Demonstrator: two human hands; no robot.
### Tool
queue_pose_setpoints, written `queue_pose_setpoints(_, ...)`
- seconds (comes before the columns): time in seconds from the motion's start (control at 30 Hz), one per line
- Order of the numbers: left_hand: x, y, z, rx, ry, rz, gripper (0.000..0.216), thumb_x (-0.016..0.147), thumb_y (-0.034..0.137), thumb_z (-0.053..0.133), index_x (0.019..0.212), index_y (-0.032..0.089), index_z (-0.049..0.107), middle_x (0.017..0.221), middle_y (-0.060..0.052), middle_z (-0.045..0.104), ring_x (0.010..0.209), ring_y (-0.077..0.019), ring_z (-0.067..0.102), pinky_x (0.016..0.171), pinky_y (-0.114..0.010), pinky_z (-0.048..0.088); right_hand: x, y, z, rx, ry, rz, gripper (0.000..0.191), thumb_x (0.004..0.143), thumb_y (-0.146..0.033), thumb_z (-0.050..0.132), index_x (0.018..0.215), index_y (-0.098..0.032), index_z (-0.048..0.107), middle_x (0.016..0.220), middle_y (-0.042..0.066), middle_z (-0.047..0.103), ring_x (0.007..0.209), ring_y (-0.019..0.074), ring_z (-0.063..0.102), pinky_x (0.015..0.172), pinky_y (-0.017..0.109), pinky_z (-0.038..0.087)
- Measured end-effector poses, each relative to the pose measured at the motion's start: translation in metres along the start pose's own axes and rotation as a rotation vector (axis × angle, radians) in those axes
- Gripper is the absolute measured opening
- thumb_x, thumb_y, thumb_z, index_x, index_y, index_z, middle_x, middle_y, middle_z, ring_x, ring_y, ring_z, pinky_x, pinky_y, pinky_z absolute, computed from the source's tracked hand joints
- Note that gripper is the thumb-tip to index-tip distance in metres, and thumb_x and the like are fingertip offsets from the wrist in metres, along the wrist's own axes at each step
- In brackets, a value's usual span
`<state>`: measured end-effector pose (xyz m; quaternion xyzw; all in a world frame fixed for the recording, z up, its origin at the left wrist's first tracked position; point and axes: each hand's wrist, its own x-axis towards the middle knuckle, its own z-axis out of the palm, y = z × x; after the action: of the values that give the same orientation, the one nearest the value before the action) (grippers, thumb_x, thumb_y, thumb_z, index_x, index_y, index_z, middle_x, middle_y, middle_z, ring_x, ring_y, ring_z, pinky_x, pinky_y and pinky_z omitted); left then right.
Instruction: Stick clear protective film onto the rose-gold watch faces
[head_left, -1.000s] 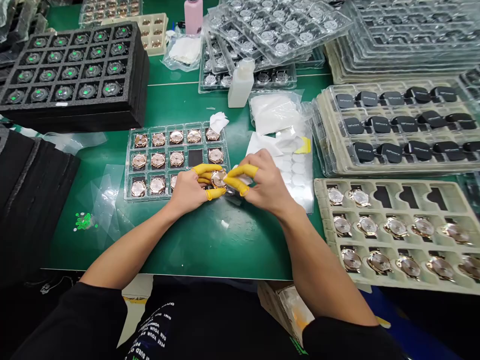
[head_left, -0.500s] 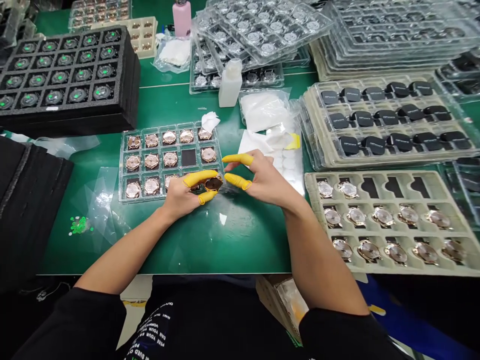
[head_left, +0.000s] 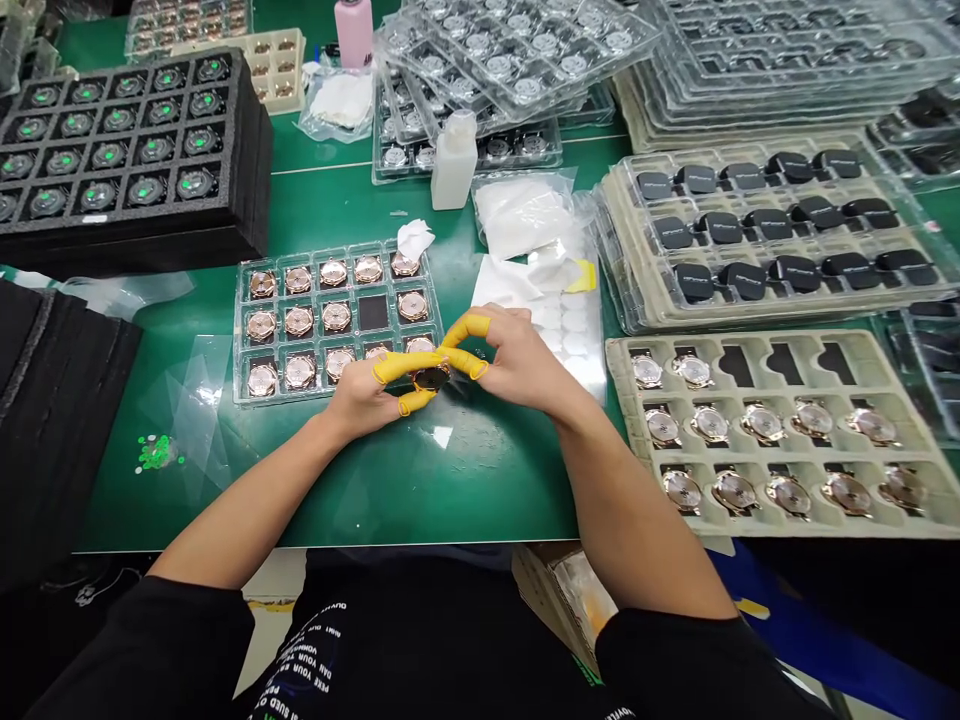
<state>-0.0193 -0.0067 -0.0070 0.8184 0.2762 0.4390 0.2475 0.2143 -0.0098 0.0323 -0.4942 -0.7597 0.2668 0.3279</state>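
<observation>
My left hand (head_left: 367, 395), with yellow finger cots on thumb and forefinger, grips a watch head (head_left: 432, 378) by its edges, its dark face turned toward me. At the watch's upper right edge, my right hand (head_left: 510, 355), also in yellow cots, has forefinger and thumb tips pressed together. Whatever lies between those tips is too small to make out. Behind the hands lies a clear plastic tray (head_left: 241, 350) of rose-gold watch heads, partly covered by my left hand. One compartment (head_left: 373, 312) in its middle row shows only a dark base.
On the right sits a beige tray (head_left: 619, 350) of watches, below a stack of trays with black pieces (head_left: 697, 180). Black foam trays (head_left: 255, 170) stand at left. A white bottle (head_left: 454, 165), wipes (head_left: 510, 285), clear film (head_left: 199, 400) and green dots (head_left: 157, 453) lie about.
My right hand has moved left to the watch, and its forefinger and thumb, apart before, have come together at the watch's edge. My left hand keeps hold of the watch.
</observation>
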Motion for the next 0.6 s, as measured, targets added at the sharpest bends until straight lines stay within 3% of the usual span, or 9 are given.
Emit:
queue_pose_setpoints(0.13, 0.005, 0.005, -0.002, -0.135, -0.075, -0.249, 0.04, 0.079, 0.026, 0.084, 0.118, 0.02, 0.08, 0.106, -0.005, 0.084, 0.089, -0.0165, 0.081, 0.09, -0.028, 0.067, 0.005, 0.004, 0.001, 0.21, 0.371, 0.108, 0.015, 0.089, -0.038, 0.073, 0.084, -0.024, 0.069, 0.099, 0.003, 0.07, 0.095, 0.0211, 0.063, 0.089, 0.04, 0.047)
queue_pose_setpoints(0.2, 0.009, 0.007, -0.003, -0.246, -0.093, -0.431, 0.049, 0.075, 0.029, 0.087, 0.122, 0.019, 0.078, 0.108, -0.006, 0.084, 0.094, -0.019, 0.081, 0.094, -0.031, 0.067, 0.006, 0.002, 0.0, 0.372, 0.439, 0.182, 0.023, 0.086, -0.046, 0.076, 0.084, -0.025, 0.068, 0.099, 0.002, 0.069, 0.091, 0.0192, 0.062, 0.083, 0.037, 0.048)
queue_pose_setpoints(0.33, 0.016, 0.008, -0.003, -0.388, -0.037, -0.678, 0.063, 0.065, 0.03, 0.092, 0.124, 0.018, 0.075, 0.103, -0.007, 0.083, 0.093, -0.0214, 0.081, 0.088, -0.033, 0.069, 0.002, -0.013, 0.007, 0.51, 0.262, 0.292, 0.024, 0.076, -0.044, 0.084, 0.082, -0.023, 0.072, 0.109, 0.004, 0.074, 0.097, 0.0202, 0.065, 0.082, 0.035, 0.049)
queue_pose_setpoints(0.47, 0.019, 0.007, -0.003, -0.459, -0.035, -0.738, 0.067, 0.061, 0.027, 0.094, 0.125, 0.017, 0.075, 0.104, -0.008, 0.083, 0.092, -0.0216, 0.081, 0.086, -0.033, 0.069, -0.002, -0.027, 0.016, 0.576, 0.112, 0.449, 0.029, 0.072, -0.046, 0.085, 0.084, -0.021, 0.074, 0.097, 0.005, 0.077, 0.091, 0.0214, 0.067, 0.08, 0.035, 0.051)
queue_pose_setpoints(0.6, 0.02, 0.007, -0.003, -0.514, -0.056, -0.754, 0.07, 0.061, 0.027, 0.095, 0.127, 0.016, 0.073, 0.108, -0.01, 0.083, 0.096, -0.0232, 0.082, 0.091, -0.036, 0.069, -0.002, -0.031, 0.017, 0.507, 0.063, 0.464, 0.033, 0.074, -0.049, 0.083, 0.085, -0.02, 0.075, 0.09, 0.005, 0.077, 0.083, 0.0199, 0.066, 0.076, 0.035, 0.05)
